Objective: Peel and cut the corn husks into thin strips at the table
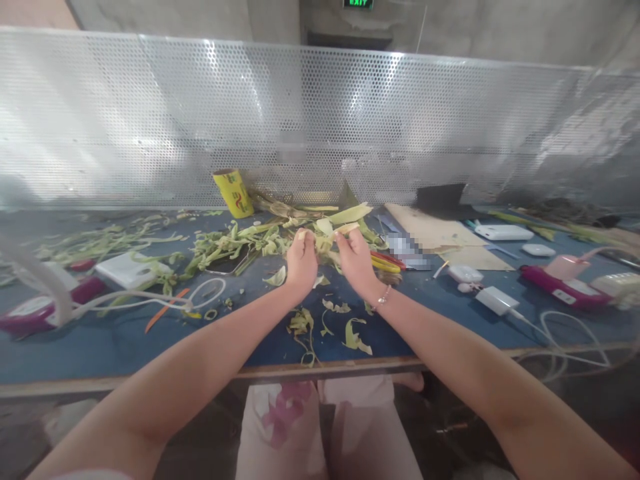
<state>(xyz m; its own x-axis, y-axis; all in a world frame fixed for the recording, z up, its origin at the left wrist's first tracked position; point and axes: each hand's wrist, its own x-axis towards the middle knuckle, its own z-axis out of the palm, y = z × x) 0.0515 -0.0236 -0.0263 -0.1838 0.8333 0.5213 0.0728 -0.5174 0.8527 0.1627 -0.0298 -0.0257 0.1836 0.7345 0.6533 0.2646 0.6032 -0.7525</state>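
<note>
Both my hands are raised over the middle of the blue table (100,347), fingers curled. My left hand (301,259) pinches a pale yellow-green leaf piece (302,234) at its fingertips. My right hand (356,257), with a thin bracelet at the wrist, grips a pale leaf strip (346,229) just beside it. The two hands are almost touching. Right behind them lies a heap of green and yellow leaf strips (240,241). Small leaf scraps (350,333) lie on the table under my wrists.
A yellow tube (233,193) leans against the perforated metal screen (320,120) at the back. White boxes, chargers and cables (497,300) lie at the right, a pink device (550,279) too. At the left are a white box (127,269), cables and an orange strip (165,309).
</note>
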